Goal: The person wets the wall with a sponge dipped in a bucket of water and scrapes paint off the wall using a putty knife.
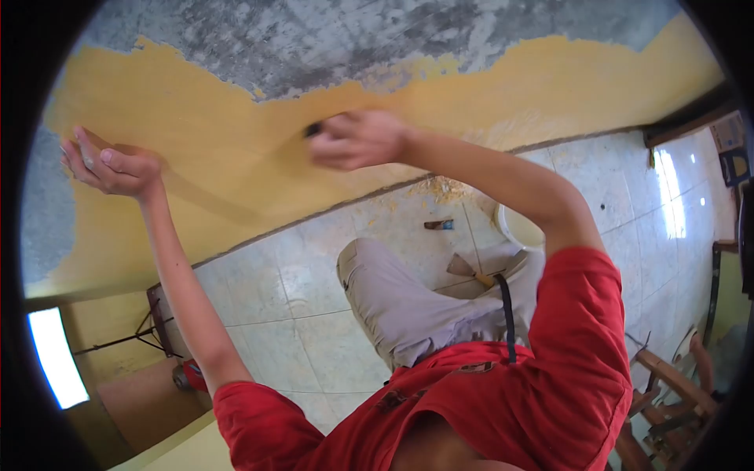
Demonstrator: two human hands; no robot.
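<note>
Right hand (357,141) curled fingers round dark object (313,129), apparently for control near wall (212,110); left hand (118,166), fingers loosely spread, perhaps aided balance.

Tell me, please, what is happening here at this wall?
A person in a red shirt is low beside a yellow wall that has bare grey patches. The right hand grips a small dark object, too blurred to identify, close to the yellow surface. The left hand is raised by the wall, with nothing visible in it. Yellowish flakes lie on the tiled floor, near a white bucket. A scraper is by the person's legs.
</note>
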